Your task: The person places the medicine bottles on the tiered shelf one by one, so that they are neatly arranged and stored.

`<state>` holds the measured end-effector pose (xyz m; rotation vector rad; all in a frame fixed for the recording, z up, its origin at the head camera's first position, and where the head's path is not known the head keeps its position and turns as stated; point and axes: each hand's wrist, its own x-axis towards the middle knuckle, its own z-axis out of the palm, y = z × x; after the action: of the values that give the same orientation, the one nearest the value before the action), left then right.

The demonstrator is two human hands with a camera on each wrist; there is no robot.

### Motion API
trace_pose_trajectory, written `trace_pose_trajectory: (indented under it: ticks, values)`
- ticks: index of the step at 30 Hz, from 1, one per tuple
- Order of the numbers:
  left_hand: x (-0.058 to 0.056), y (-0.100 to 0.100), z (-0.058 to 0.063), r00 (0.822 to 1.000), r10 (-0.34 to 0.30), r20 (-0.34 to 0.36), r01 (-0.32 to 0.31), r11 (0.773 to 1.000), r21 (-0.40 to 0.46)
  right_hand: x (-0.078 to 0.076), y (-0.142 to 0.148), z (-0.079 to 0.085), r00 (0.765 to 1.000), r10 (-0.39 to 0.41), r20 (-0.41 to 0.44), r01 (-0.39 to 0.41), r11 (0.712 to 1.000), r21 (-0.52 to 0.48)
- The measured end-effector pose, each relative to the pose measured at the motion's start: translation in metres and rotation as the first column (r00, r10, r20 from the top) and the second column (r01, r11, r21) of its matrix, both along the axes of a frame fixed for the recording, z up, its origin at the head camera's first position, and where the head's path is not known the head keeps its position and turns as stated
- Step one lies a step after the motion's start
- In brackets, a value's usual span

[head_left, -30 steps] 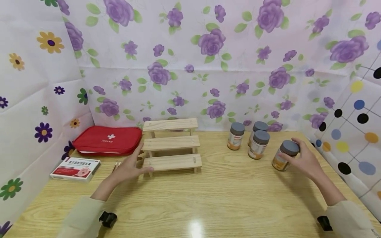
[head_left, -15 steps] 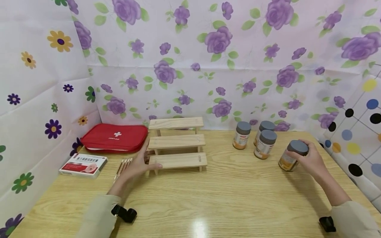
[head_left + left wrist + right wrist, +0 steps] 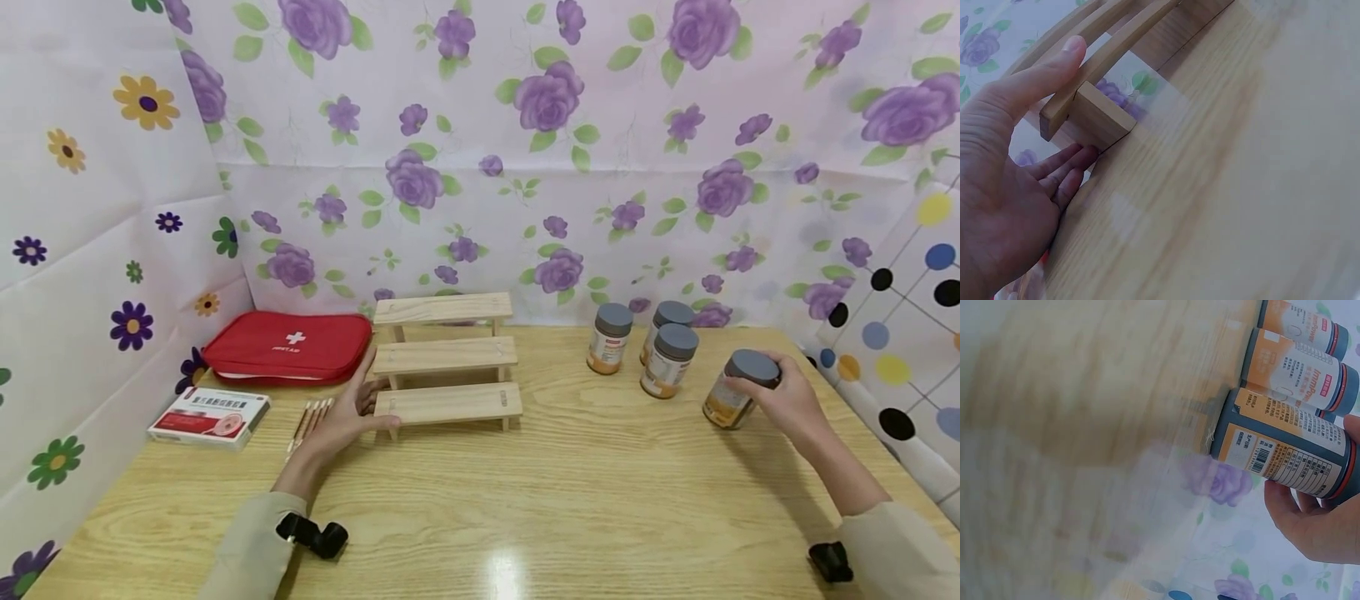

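A three-tier wooden display stand (image 3: 446, 402) stands left of the middle of the table. My left hand (image 3: 341, 423) is at its left end, the thumb over the lowest step and the other fingers curled beside the leg, as the left wrist view also shows. At the right, my right hand (image 3: 795, 400) grips a supplement bottle (image 3: 729, 400) with a grey lid around its upper part. The right wrist view shows that bottle's label and barcode (image 3: 1261, 457); the bottle leans slightly, and I cannot tell whether its base touches the table.
Several similar bottles are in view; a front one (image 3: 667, 367) stands left of the held one, another (image 3: 609, 342) farther left. At the left lie a red first-aid pouch (image 3: 288, 346), a medicine box (image 3: 212, 417) and cotton swabs (image 3: 309, 421). Patterned cloth (image 3: 487, 208) walls the table.
The head view has shifted, so everything sits farther right in it than a second ago. My left hand has settled closer against the stand's end. My right hand keeps its grip on the bottle.
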<state>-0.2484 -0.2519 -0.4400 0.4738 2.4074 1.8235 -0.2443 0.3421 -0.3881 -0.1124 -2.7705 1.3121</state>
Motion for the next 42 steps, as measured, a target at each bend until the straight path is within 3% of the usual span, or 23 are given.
trace_pose_trajectory:
  ticks: [12, 24, 35, 42]
  values:
    - [0.002, -0.003, -0.003, 0.999, -0.028, 0.044, 0.027, 0.999, 0.035, 0.002, 0.0, 0.005, 1.0, 0.003, -0.012, -0.003, 0.999, 0.044]
    - [0.0, -0.004, -0.003, 0.998, -0.038, 0.045, 0.036, 0.998, 0.048, 0.012, 0.0, 0.036, 0.997, -0.007, -0.073, 0.011, 0.998, 0.065]
    - [0.003, -0.01, 0.003, 0.998, -0.026, 0.051, 0.024, 0.999, 0.043, 0.03, -0.042, 0.066, 0.987, 0.027, -0.157, -0.024, 0.999, 0.021]
    - [-0.001, -0.004, 0.002, 0.998, -0.027, 0.054, 0.024, 0.998, 0.061, 0.036, -0.087, 0.081, 0.977, 0.1, -0.19, -0.109, 0.993, -0.037]
